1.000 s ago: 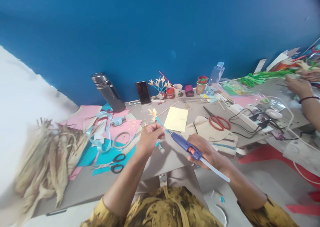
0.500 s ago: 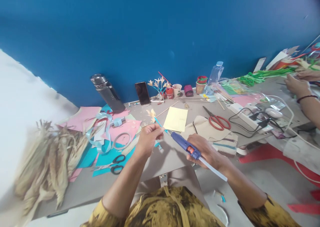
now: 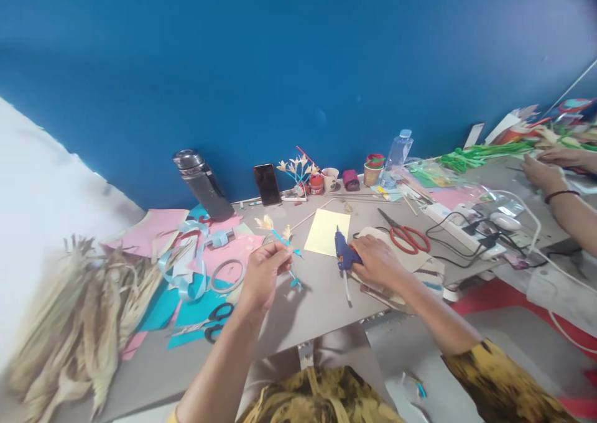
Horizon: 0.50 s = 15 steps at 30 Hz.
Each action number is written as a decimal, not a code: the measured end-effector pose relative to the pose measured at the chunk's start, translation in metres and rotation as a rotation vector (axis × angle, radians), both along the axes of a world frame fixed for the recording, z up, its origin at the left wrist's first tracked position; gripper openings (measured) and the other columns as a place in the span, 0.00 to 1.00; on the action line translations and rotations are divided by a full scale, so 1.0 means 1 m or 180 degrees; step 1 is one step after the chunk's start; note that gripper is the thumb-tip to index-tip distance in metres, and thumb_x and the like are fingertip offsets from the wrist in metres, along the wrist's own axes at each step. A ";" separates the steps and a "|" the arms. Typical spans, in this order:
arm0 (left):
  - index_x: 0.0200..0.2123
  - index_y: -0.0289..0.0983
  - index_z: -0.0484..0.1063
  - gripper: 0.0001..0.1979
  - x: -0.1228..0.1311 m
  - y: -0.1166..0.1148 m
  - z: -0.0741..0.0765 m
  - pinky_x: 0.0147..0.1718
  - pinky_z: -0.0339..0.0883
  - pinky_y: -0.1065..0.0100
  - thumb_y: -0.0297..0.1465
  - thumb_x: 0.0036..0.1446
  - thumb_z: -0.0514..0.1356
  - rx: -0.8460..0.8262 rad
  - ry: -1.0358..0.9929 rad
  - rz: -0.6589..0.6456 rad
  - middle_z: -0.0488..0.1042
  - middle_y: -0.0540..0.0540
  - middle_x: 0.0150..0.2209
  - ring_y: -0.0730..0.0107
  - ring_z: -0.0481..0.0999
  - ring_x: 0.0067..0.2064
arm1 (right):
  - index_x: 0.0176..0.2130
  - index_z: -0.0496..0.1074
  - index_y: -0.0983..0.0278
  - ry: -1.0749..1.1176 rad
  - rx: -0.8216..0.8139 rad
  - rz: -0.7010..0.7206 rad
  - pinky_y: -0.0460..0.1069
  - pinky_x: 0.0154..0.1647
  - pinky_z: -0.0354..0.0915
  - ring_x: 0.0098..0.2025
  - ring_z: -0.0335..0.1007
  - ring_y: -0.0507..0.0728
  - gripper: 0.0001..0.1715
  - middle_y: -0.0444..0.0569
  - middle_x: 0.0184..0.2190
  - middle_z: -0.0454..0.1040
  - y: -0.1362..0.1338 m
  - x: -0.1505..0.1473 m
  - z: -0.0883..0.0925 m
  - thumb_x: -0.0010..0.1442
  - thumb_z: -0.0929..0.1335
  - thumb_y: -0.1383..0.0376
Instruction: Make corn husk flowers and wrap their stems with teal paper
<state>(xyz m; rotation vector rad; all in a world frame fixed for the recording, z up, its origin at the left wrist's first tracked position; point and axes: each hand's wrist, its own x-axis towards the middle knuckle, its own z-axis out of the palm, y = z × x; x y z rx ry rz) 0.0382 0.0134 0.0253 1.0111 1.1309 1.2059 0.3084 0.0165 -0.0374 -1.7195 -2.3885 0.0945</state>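
Note:
Pinched in my left hand [image 3: 265,272] is a blue-stemmed flower sprig [image 3: 280,237] with pale petals at its top end. Blue bits hang below those fingers. My right hand [image 3: 374,260] is closed round the handle of a blue glue gun [image 3: 346,251], its nozzle pointing away from me and a clear glue stick coming out of its rear. A yellow paper [image 3: 327,231] lies between and beyond the hands. More pale flowers on blue stems [image 3: 298,169] stand at the back by the wall.
Left are dried husks [image 3: 93,330], black-handled scissors [image 3: 205,325], coloured papers, a tape ring [image 3: 227,276] and a dark flask [image 3: 204,186]. Right are red-handled scissors [image 3: 405,231], folded cloth, a power strip [image 3: 459,229] with cables, and another person's hands [image 3: 545,171]. A phone [image 3: 267,185] leans at the back.
The glue gun has moved away from the sprig and been lowered towards the table, its nozzle now pointing forward. My left hand has shifted slightly left and lower with the sprig.

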 end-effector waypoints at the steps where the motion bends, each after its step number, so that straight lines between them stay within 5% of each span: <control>1: 0.19 0.36 0.68 0.14 -0.002 -0.001 -0.001 0.27 0.59 0.71 0.35 0.42 0.70 -0.0019 -0.0019 0.0025 0.67 0.52 0.19 0.76 0.64 0.23 | 0.47 0.72 0.66 0.0015 -0.0010 0.0018 0.53 0.44 0.56 0.46 0.66 0.64 0.16 0.56 0.42 0.76 0.004 0.002 -0.003 0.58 0.69 0.65; 8: 0.19 0.36 0.68 0.15 -0.008 -0.002 -0.006 0.27 0.60 0.71 0.35 0.40 0.71 -0.0132 -0.0213 0.0043 0.67 0.52 0.19 0.76 0.65 0.22 | 0.47 0.73 0.66 0.0181 0.0247 0.0102 0.53 0.45 0.56 0.45 0.66 0.63 0.15 0.55 0.42 0.76 0.026 0.018 -0.015 0.61 0.67 0.63; 15: 0.19 0.36 0.69 0.15 -0.012 -0.005 -0.004 0.28 0.62 0.69 0.36 0.39 0.72 -0.0096 -0.0293 0.0101 0.67 0.52 0.19 0.76 0.64 0.23 | 0.44 0.75 0.66 0.0213 0.0158 0.0262 0.51 0.46 0.59 0.44 0.69 0.61 0.16 0.53 0.40 0.77 0.047 0.026 -0.007 0.57 0.70 0.60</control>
